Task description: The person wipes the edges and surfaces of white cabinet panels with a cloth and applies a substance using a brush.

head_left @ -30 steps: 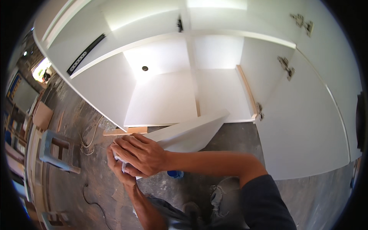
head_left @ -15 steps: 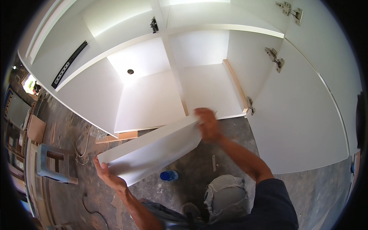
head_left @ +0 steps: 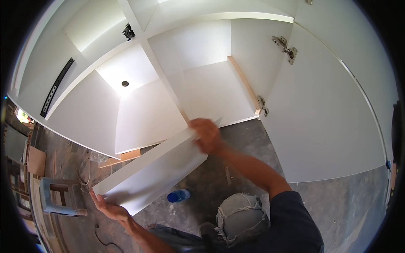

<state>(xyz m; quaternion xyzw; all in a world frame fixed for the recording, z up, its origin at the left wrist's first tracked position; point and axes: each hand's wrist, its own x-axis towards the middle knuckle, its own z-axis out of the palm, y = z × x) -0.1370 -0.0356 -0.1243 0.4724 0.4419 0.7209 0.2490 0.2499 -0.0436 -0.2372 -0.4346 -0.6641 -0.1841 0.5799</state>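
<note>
A long white box-shaped panel piece (head_left: 162, 175) is held at a slant in front of the cabinet, low over the floor. My left hand (head_left: 110, 209) is closed round its near left end, thumb on the face. At the far right end, my right hand (head_left: 206, 135) has its fingers bent over the upper edge, a little smeared by motion. Behind the piece stands the open white cabinet (head_left: 147, 107), whose upright divider (head_left: 162, 80) comes down just beyond my right hand.
An open door (head_left: 320, 118) with metal hinges (head_left: 286, 49) is at the right. A black drawer slide (head_left: 57, 87) is on the left cabinet wall. A blue-capped bottle (head_left: 179, 195) lies on the concrete floor near my knee. A blue-grey stool (head_left: 63, 196) stands at the left.
The white panel piece and both hands have shifted left and slightly down in view. The cabinet has also slid left in the picture as the view turned. Both hands remain on the piece.
</note>
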